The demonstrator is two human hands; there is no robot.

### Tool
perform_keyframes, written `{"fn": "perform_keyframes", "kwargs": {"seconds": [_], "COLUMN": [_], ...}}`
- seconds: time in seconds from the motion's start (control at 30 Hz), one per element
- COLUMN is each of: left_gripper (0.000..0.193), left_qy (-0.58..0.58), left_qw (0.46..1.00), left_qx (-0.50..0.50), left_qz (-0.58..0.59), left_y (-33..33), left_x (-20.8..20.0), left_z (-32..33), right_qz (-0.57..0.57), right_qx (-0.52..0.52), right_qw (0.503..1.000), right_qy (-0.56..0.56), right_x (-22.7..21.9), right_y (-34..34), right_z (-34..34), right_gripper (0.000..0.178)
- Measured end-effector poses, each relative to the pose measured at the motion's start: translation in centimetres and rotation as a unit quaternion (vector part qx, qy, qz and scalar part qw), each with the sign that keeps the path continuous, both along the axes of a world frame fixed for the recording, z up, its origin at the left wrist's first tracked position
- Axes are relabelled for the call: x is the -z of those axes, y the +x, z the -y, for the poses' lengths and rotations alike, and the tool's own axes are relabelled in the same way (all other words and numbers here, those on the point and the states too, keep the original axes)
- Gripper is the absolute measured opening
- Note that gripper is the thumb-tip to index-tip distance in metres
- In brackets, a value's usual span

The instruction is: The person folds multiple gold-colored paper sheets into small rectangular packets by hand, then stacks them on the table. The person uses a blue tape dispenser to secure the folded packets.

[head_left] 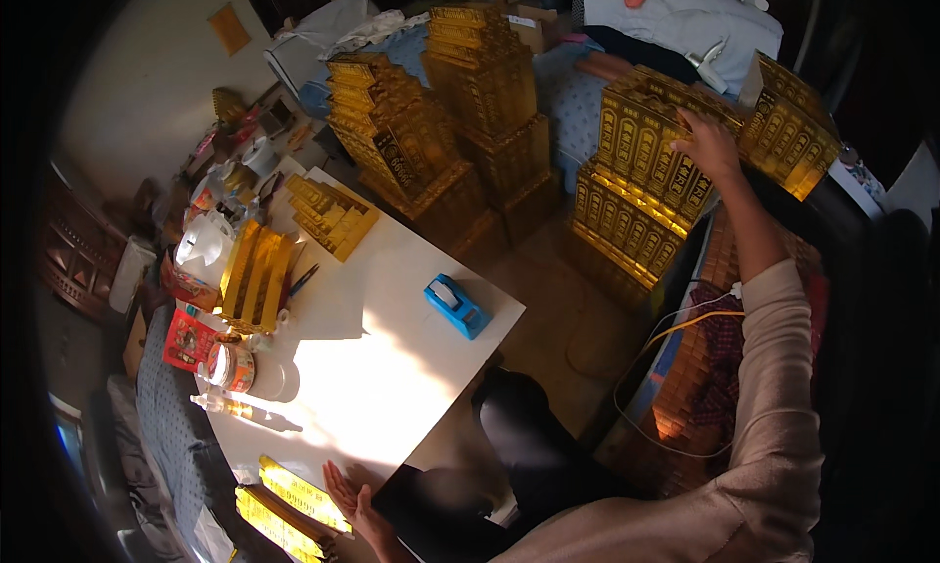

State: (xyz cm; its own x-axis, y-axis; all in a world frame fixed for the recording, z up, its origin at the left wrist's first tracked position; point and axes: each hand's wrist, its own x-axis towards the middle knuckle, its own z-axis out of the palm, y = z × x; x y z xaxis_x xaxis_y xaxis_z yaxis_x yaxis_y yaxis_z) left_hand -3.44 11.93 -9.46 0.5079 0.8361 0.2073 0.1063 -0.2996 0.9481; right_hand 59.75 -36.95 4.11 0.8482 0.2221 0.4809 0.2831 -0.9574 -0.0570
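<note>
My right hand (713, 150) reaches out to the far right. Its fingers curl over the top edge of a gold printed paper block (641, 137), which sits on a stack of similar gold blocks (627, 220). The thumb lies against the front face. My left hand (354, 504) rests at the near edge of the white table (401, 255) with its fingers stretched out and nothing in them. Close beside it lie flat yellow-gold printed strips (299, 492), with another gold strip bundle (274, 526) nearer the edge.
A blue tape dispenser (457, 306) sits near the table's right corner. Folded gold pieces (257, 274), a stepped gold piece (331, 215), a pen (305, 279) and a jar (232, 367) stand leftward. Tall gold towers (397, 142) rise beyond. Cables (685, 323) hang beside my right arm.
</note>
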Motion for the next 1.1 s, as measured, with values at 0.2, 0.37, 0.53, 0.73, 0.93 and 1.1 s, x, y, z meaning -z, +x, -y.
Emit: {"fn": "perform_keyframes", "kwargs": {"seconds": [0.2, 0.37, 0.53, 0.73, 0.93, 1.1], "left_gripper": [0.077, 0.078, 0.081, 0.086, 0.08, 0.069], "left_qy": [0.002, -0.013, -0.056, -0.076, -0.08, 0.002], "left_qw": [1.0, 1.0, 0.997, 0.995, 0.992, 1.0], "left_qx": [0.008, 0.003, 0.022, 0.007, 0.029, 0.001], "left_qz": [-0.003, 0.012, 0.047, 0.058, 0.098, 0.02], "left_y": [0.1, -0.3, 0.3, -1.3, -0.2, -3.7], "left_x": [0.2, 0.0, 0.5, 0.9, 1.5, 0.0], "left_z": [-0.1, 0.4, -0.5, -0.3, -0.2, 4.5], "right_qz": [-0.059, -0.047, 0.026, -0.061, -0.221, -0.359], "right_qx": [0.027, 0.038, 0.006, -0.144, -0.295, -0.336], "right_qw": [0.998, 0.998, 0.997, 0.978, 0.892, 0.803], "right_qy": [0.015, -0.006, -0.07, 0.14, 0.261, 0.336], "right_x": [-1.0, -0.9, -0.3, 1.6, 10.8, 18.4], "right_y": [-0.6, -1.1, -1.1, -9.3, -23.9, -36.0], "right_z": [-0.9, -3.0, -1.0, -8.2, -13.5, -15.8], "right_gripper": [0.075, 0.078, 0.071, 0.052, 0.045, 0.042]}}
